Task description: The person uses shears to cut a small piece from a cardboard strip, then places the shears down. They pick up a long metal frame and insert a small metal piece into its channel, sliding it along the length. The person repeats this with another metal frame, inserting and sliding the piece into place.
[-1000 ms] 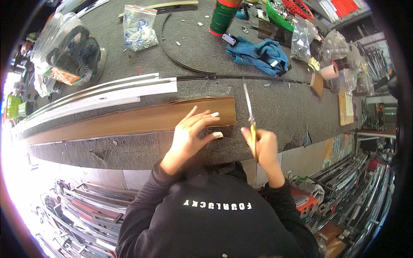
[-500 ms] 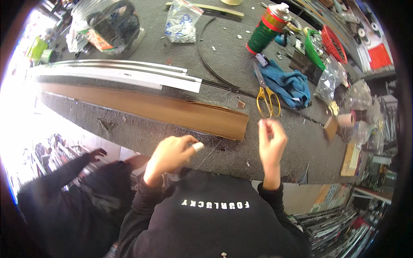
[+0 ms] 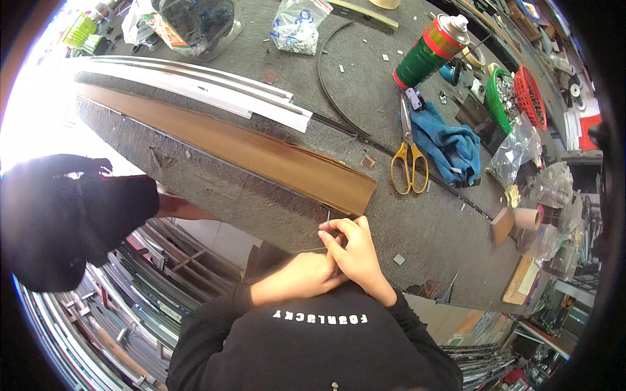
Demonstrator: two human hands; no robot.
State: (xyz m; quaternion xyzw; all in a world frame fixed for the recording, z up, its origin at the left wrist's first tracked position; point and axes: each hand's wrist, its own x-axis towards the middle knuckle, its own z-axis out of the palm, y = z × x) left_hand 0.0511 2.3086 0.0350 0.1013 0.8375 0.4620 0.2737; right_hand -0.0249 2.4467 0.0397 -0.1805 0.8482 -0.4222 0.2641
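Observation:
My hands meet in front of my chest at the bench's near edge. Thumb and forefinger of my right hand [image 3: 358,257] are drawn together in a pinch; whatever is between them is too small to make out. My left hand [image 3: 310,277] lies against it from below, its fingers mostly hidden. Just beyond my fingertips is the end of a long stack of thin brown strips [image 3: 261,150]. Scissors with yellow handles [image 3: 409,156] lie to the right of the stack, beside a crumpled blue cloth [image 3: 450,143].
White rails [image 3: 195,88] lie beyond the strips. A green and red spray can [image 3: 430,52], a bag of small parts [image 3: 298,26], a green basket [image 3: 501,98] and a red basket [image 3: 529,98] stand farther back. At left is another person's dark sleeve [image 3: 117,208].
Both hands, apart before, have come together near my chest; my right hand moved left and nearer, my left hand moved right. The other person's arm shifted up and left. My view has tilted.

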